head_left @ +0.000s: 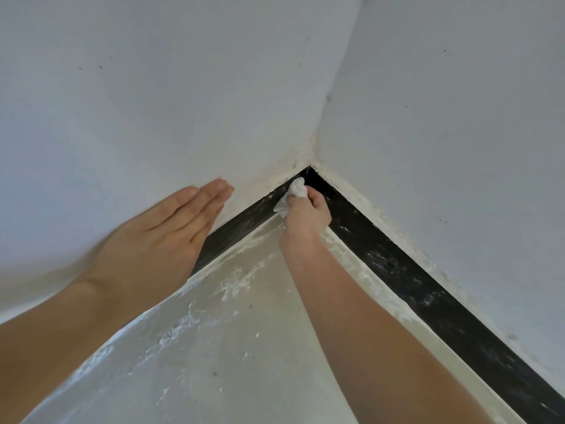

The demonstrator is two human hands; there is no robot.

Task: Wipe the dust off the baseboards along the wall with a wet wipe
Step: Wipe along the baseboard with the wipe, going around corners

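From the head camera, the right hand (pixel 305 215) reaches down into the room corner with its fingers curled round a bunched wet wipe (pixel 295 192). The wad sticks out past the knuckles, probably so that a small firm tip can get into the tight angle where the two black boards meet. The wipe presses on the left baseboard (pixel 238 223), right at its end in the corner and just below the pale, crusty seam under the wall.

The left hand (pixel 171 228) lies flat on the left wall (pixel 137 102), fingers straight and close together, holding nothing. Its heel sits just above that board's top edge. I judge it to be a brace that takes the person's weight while they lean low toward the corner.

The right baseboard (pixel 428 289) runs away to the lower right and carries white smears and specks along its face, so it looks to need wiping. The floor (pixel 244 347) below is grey with powdery white residue gathered along both boards, which a low stroke could easily drag back onto the black face
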